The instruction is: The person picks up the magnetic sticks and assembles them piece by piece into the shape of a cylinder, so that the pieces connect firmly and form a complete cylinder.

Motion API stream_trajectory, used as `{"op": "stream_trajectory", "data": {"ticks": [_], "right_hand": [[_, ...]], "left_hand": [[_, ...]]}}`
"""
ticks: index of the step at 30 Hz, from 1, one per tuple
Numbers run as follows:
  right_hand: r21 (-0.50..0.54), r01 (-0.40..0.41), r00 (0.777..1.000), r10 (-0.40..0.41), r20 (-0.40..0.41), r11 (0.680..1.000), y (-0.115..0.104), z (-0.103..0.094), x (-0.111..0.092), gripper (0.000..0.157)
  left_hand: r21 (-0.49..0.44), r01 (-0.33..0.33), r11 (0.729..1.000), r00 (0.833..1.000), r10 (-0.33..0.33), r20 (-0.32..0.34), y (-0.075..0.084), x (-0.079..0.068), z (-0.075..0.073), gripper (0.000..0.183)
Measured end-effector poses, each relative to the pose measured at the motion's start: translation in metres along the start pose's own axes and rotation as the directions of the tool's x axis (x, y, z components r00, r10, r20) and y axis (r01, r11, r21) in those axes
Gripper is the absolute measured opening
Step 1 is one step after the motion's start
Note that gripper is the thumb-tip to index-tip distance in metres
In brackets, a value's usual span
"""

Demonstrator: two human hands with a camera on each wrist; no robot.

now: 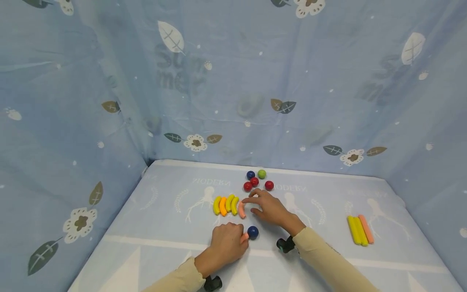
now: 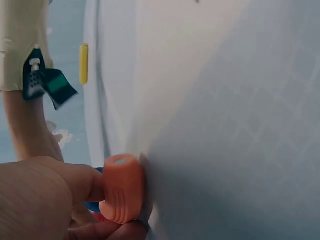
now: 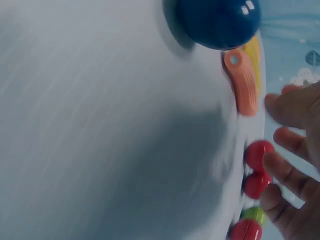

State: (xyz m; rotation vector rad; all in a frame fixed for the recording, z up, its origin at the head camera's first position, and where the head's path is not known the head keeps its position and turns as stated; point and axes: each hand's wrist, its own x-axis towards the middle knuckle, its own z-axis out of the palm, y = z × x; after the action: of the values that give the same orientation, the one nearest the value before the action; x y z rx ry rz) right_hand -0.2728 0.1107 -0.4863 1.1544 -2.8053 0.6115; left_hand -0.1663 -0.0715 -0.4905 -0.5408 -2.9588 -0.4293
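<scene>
My left hand (image 1: 227,243) grips a small orange-pink plastic piece (image 2: 122,192) between thumb and fingers; it has ridges along its side and a round mark on its end. Right beside that piece sits a dark blue ball (image 1: 253,232). Farther up, my right hand (image 1: 268,206) hovers with its fingers spread and relaxed. Its fingertips are near a curved salmon-pink piece (image 1: 241,210), which shows ridges and a hole in the right wrist view. That piece stands at the right end of a row of curved yellow pieces (image 1: 229,202) and an orange one (image 1: 223,207).
Behind the right hand lie red balls (image 1: 269,185), another blue ball (image 1: 250,175) and a green ball (image 1: 261,174). Two yellow sticks (image 1: 356,231) and a pink stick (image 1: 366,229) lie side by side at the right. Patterned blue cloth walls (image 1: 233,81) border the table.
</scene>
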Motion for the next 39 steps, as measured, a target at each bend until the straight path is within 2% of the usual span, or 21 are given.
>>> {"op": "stream_trajectory", "data": {"ticks": [5, 9, 14, 20, 23, 31, 39], "right_hand": [[-0.130, 0.057, 0.998, -0.053, 0.035, 0.990, -0.005, 0.010, 0.008, 0.045], [-0.196, 0.066, 0.998, -0.068, -0.005, 0.978, -0.004, 0.013, 0.010, 0.034], [-0.239, 0.071, 0.996, -0.081, -0.034, 0.968, 0.000, 0.010, 0.008, 0.022], [-0.202, 0.025, 1.000, -0.027, -0.007, 0.979, 0.001, 0.007, 0.002, 0.029], [-0.190, -0.003, 1.000, 0.004, 0.006, 0.982, 0.001, 0.005, -0.006, 0.027], [-0.166, 0.016, 1.000, -0.018, -0.015, 0.986, 0.000, -0.004, -0.031, 0.017], [-0.110, -0.007, 1.000, 0.007, -0.005, 0.994, -0.006, -0.007, -0.050, 0.019]], "left_hand": [[-0.067, 0.048, 0.997, 0.998, -0.045, 0.044, -0.004, -0.007, -0.002, 0.034], [-0.080, 0.084, 0.993, 0.994, -0.079, 0.071, -0.007, -0.010, -0.004, 0.033], [-0.071, 0.089, 0.994, 0.993, -0.083, 0.084, -0.009, -0.010, -0.004, 0.032], [-0.068, 0.085, 0.994, 0.991, -0.077, 0.106, -0.009, -0.009, -0.003, 0.031], [-0.064, 0.088, 0.994, 0.990, -0.081, 0.114, -0.009, -0.008, -0.004, 0.031], [-0.064, 0.094, 0.993, 0.991, -0.087, 0.106, -0.008, -0.008, -0.004, 0.031], [-0.069, 0.089, 0.994, 0.992, -0.082, 0.096, -0.008, -0.008, -0.004, 0.029]]}}
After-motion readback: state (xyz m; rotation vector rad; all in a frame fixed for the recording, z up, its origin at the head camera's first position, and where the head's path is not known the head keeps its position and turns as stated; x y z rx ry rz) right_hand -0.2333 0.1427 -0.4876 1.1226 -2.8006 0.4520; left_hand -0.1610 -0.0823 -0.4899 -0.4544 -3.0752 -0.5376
